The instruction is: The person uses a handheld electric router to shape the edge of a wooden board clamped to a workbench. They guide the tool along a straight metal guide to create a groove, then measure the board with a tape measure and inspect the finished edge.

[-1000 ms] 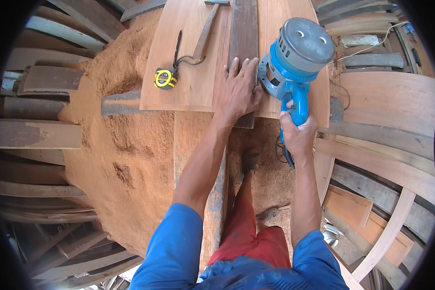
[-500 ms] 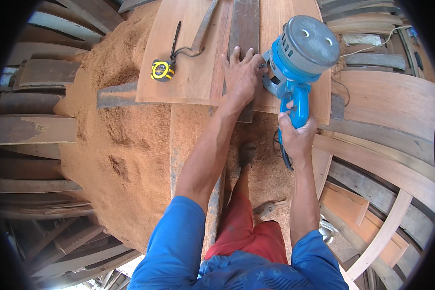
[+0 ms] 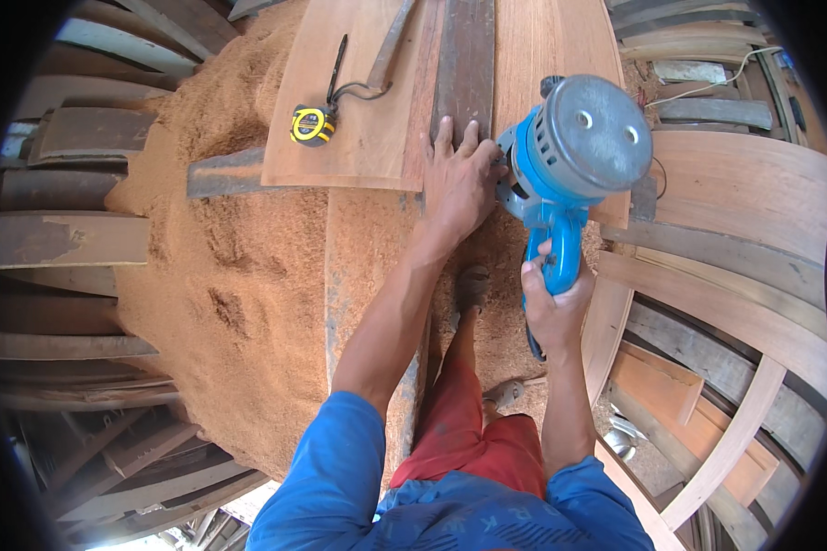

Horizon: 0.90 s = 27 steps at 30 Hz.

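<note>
Handle: While the right hand (image 3: 560,308) wraps closed round the blue loop handle (image 3: 565,257), it holds a blue, round-bodied router with a grey metal cap (image 3: 583,138).
Router's place: at the near edge of the reddish-brown wooden surface (image 3: 560,46), toward its near-right corner; the handle juts past that edge.
Left hand: spread and gripping nothing visible, the left hand (image 3: 459,188) lies over the near end of a long, dark-brown board (image 3: 467,64).
Base: mostly hidden, so whether it sits flat or touches the thumb is unclear.
Risk: the router could tip if its weight hangs over the edge; a sideways jerk could bring it against the left fingers.
Direction: the handle points toward the person; the long axis, handle to cap, runs away and slightly rightward.
Near-left corner: a yellow-and-black tape measure (image 3: 312,125).
</note>
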Each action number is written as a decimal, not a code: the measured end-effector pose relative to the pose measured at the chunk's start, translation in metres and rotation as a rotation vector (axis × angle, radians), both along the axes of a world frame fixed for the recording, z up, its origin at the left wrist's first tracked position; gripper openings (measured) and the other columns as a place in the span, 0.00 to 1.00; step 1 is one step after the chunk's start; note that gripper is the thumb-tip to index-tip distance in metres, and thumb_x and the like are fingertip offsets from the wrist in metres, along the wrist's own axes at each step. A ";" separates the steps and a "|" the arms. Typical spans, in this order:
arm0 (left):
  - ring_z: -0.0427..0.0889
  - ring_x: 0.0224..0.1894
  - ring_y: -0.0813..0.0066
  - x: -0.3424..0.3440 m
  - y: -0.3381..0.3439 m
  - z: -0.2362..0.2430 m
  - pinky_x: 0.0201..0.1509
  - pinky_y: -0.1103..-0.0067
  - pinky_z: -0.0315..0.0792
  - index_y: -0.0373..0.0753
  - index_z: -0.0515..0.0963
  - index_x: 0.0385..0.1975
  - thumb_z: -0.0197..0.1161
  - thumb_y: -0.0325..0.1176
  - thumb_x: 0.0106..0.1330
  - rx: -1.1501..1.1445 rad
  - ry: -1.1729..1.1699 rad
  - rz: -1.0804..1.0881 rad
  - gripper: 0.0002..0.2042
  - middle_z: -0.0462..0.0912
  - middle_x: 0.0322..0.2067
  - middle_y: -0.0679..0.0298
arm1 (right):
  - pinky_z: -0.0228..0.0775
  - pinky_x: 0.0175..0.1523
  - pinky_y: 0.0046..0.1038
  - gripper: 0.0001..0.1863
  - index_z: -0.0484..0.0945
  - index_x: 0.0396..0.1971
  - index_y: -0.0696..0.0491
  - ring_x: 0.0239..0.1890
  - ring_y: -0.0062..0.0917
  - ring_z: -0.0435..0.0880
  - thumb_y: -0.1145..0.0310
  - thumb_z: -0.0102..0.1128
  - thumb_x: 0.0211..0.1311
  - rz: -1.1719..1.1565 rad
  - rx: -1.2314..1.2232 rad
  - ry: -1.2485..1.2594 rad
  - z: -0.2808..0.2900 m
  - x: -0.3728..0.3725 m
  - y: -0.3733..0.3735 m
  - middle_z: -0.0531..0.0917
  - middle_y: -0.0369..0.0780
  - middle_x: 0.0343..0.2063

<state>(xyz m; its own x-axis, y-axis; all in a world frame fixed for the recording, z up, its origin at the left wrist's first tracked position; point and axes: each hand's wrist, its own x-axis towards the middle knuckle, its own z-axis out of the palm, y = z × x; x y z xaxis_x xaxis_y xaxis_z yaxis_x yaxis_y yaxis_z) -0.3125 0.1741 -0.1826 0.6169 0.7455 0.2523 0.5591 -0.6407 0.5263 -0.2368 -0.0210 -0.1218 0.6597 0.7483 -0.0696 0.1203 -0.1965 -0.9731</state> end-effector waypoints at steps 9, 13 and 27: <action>0.58 0.76 0.29 -0.026 -0.036 0.018 0.79 0.42 0.48 0.46 0.81 0.49 0.67 0.32 0.67 -0.026 0.100 -0.029 0.11 0.69 0.72 0.42 | 0.73 0.40 0.24 0.12 0.78 0.44 0.56 0.32 0.16 0.78 0.76 0.67 0.62 -0.012 0.059 -0.037 0.000 -0.031 -0.040 0.81 0.35 0.30; 0.58 0.76 0.31 -0.018 -0.022 0.013 0.79 0.43 0.49 0.46 0.81 0.49 0.68 0.34 0.67 -0.007 0.052 -0.011 0.12 0.68 0.72 0.43 | 0.76 0.43 0.28 0.13 0.78 0.45 0.59 0.34 0.21 0.82 0.75 0.68 0.61 -0.003 0.008 -0.044 0.000 -0.018 -0.026 0.82 0.39 0.34; 0.58 0.77 0.33 0.032 0.048 0.004 0.78 0.44 0.50 0.51 0.83 0.53 0.67 0.44 0.69 -0.006 0.068 0.049 0.15 0.67 0.74 0.44 | 0.76 0.43 0.28 0.11 0.79 0.43 0.59 0.34 0.19 0.82 0.76 0.67 0.61 0.011 0.050 0.022 -0.005 0.034 0.049 0.83 0.37 0.31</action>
<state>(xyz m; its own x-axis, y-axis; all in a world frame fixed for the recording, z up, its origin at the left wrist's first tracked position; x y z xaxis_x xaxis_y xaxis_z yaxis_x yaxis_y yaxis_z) -0.2808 0.2217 -0.1782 0.5949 0.7769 0.2064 0.6242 -0.6082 0.4903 -0.2024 0.0284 -0.1264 0.6501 0.7584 -0.0460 0.1010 -0.1463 -0.9841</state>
